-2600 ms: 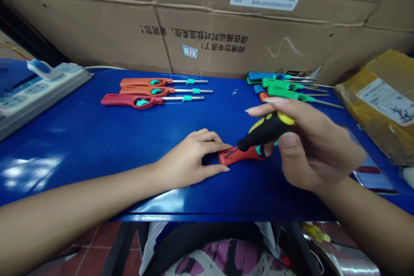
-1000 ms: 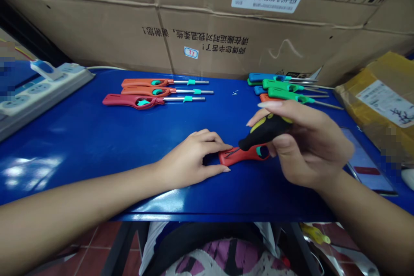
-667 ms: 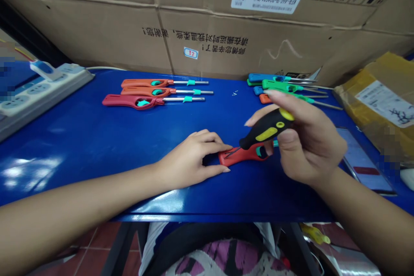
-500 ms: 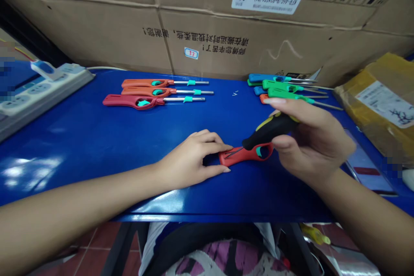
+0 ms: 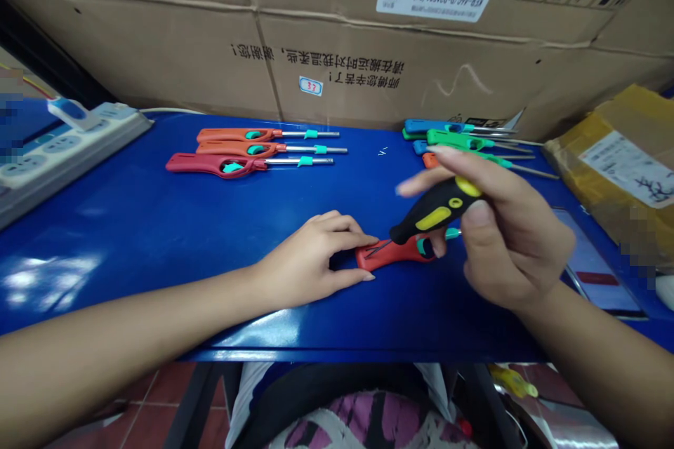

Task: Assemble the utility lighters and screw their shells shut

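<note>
A red gas lighter with a teal trigger lies flat on the blue table. My left hand pinches the butt end of its handle between thumb and fingers, pinning it down. In my right hand is a black and yellow screwdriver, held at a slant. Its thin shaft reaches down to the lighter's handle, near the slot; whether the tip sits inside cannot be made out. My right hand covers most of the lighter's metal tube.
Three orange and red lighters lie side by side at back left. Several blue, green and orange lighters are piled at back right. A power strip, large carton, yellow-taped parcel and phone surround the work area.
My right hand has turned the screwdriver's handle, so more yellow shows, and its fingers have shifted their grip. My left hand and the red lighter have stayed in place.
</note>
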A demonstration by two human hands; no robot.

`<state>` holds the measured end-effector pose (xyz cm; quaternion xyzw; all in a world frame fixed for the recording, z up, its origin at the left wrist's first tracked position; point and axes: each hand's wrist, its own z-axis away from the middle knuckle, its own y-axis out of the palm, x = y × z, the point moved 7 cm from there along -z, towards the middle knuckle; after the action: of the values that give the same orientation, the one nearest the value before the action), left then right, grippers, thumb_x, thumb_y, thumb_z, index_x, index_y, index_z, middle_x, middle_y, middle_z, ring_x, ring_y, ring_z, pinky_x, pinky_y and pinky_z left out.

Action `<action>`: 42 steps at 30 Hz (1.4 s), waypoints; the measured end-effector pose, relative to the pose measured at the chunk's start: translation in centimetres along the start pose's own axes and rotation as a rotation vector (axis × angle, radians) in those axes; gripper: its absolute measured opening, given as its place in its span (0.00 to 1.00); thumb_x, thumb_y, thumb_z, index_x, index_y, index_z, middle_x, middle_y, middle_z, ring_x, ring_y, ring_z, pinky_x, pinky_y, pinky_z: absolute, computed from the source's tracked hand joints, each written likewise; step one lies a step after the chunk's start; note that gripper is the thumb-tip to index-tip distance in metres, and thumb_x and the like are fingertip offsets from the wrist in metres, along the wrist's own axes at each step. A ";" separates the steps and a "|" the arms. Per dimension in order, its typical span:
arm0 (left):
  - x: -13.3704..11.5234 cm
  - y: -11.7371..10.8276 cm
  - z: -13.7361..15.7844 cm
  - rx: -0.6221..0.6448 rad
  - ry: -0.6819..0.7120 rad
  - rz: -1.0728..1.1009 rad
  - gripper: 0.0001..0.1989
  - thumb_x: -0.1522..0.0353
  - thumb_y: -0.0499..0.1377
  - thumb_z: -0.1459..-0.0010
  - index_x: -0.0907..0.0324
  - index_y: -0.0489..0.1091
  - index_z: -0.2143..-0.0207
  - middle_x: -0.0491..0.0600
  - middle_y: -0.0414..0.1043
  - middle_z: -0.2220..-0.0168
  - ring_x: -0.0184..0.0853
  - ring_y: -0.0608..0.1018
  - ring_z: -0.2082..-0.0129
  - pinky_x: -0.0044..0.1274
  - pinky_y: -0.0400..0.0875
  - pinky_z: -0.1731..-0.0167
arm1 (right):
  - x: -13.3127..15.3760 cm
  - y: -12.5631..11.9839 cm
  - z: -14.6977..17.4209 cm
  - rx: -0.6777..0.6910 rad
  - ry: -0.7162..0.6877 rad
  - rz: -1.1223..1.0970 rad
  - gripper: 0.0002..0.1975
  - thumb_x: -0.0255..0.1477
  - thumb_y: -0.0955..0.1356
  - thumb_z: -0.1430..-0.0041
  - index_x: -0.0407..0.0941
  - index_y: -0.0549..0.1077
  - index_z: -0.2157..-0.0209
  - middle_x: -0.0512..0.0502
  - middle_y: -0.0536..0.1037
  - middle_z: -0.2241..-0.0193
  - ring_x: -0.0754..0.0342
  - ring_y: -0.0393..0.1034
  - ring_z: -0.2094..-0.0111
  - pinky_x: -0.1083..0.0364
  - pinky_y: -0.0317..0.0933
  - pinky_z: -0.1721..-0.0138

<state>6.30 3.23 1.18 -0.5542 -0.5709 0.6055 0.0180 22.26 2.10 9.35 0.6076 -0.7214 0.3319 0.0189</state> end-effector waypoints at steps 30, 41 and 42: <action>-0.1 0.0 -0.1 -0.002 -0.002 0.008 0.14 0.64 0.67 0.39 0.59 0.77 0.52 0.51 0.77 0.57 0.38 0.76 0.55 0.32 0.70 0.51 | 0.8 0.0 -0.1 -0.059 -0.126 0.201 0.21 0.26 0.67 0.33 0.52 0.72 0.40 0.46 0.82 0.55 0.48 0.78 0.59 0.48 0.76 0.58; -0.2 0.0 -0.1 0.002 0.000 -0.003 0.13 0.64 0.67 0.39 0.58 0.77 0.53 0.50 0.77 0.57 0.38 0.76 0.55 0.32 0.70 0.50 | 1.4 0.0 -0.1 -0.069 -0.181 0.155 0.19 0.31 0.72 0.39 0.50 0.75 0.45 0.46 0.83 0.58 0.50 0.75 0.67 0.50 0.74 0.69; -0.2 0.0 -0.1 0.004 -0.001 -0.008 0.13 0.64 0.67 0.38 0.58 0.78 0.53 0.50 0.77 0.57 0.38 0.76 0.55 0.32 0.70 0.50 | 1.4 0.2 -0.1 -0.049 -0.179 0.158 0.19 0.30 0.71 0.37 0.50 0.74 0.44 0.45 0.83 0.57 0.50 0.76 0.66 0.50 0.74 0.69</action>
<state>6.44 3.20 1.32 -0.5514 -0.5719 0.6070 0.0214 21.65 0.94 9.96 0.5752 -0.7738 0.2592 -0.0570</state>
